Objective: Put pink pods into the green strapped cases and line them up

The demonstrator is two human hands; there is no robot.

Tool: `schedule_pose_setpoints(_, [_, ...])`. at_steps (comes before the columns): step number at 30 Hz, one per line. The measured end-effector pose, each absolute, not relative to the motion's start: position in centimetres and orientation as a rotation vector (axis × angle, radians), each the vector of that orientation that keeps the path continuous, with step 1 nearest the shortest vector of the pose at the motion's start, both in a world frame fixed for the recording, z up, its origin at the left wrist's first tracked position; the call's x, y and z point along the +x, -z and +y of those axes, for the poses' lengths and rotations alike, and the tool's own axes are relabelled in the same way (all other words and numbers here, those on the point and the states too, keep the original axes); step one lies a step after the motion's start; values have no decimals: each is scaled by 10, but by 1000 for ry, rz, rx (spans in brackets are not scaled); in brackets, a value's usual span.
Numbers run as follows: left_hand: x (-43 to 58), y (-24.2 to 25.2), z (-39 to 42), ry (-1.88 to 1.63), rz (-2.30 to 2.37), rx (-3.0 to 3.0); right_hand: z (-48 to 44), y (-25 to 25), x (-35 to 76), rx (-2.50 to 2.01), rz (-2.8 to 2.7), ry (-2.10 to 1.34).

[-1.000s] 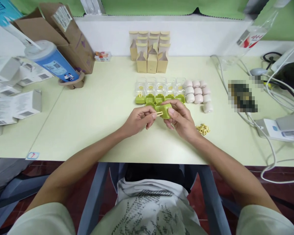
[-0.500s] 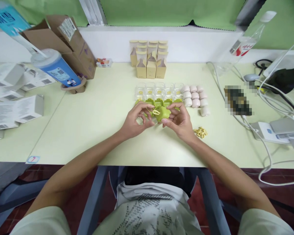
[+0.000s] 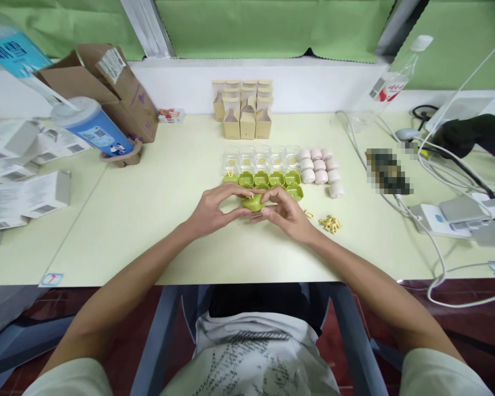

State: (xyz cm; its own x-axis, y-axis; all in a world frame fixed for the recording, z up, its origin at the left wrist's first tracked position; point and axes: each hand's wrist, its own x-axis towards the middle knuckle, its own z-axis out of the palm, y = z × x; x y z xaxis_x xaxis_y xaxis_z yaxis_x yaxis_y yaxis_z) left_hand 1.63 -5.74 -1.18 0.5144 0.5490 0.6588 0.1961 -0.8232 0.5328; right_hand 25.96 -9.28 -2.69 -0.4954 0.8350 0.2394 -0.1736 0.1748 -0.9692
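A small rounded green plastic shell (image 3: 253,203) is held between my two hands above the table. My left hand (image 3: 214,211) pinches its left side with thumb and fingertips. From the right, my right hand (image 3: 287,213) grips it too, fingers over the top and thumb low. Part of a pale yellow loop shows at its upper edge, mostly hidden by fingers. Just beyond lie rows of open green shells (image 3: 261,178), partly covered by my hands. A closed green piece with a yellow loop (image 3: 230,176) sits at their left end. Loose yellow loops (image 3: 330,223) lie right of my right hand.
Behind the green shells stand clear plastic cups (image 3: 246,159) with yellow marks. Pink and white rounded pieces (image 3: 319,165) sit to their right. Open small cartons (image 3: 247,118) stand near the wall. White boxes (image 3: 45,192) lie left; cables (image 3: 433,247) and a bottle (image 3: 396,82) are right.
The green shell has turned over and come slightly left and lower. My left fingers have closed onto it, and its yellow loop is now mostly covered. The view has shifted a little.
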Motion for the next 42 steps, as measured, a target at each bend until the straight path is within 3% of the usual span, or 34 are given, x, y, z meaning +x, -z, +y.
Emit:
schedule_pose_setpoints(3, [4, 0, -55, -1228, 548, 2554, -97, 27, 259, -664, -1598, -1416])
schedule_pose_setpoints(7, [-20, -10, -52, -1058, 611, 2790, -97, 26, 265, -768, -1650, -1080])
schedule_pose_setpoints(13, [-40, 9, -46, -857, 735, 2834, -91, 29, 272, -804, -1724, -798])
schedule_pose_setpoints(31, [-34, 35, -37, -1070, 1134, 2979, -93, 32, 270, -825, -1809, -649])
schedule_pose_setpoints(42, [-31, 38, -38, -1104, 1094, 3017, -82, 30, 279, -939, -1787, -398])
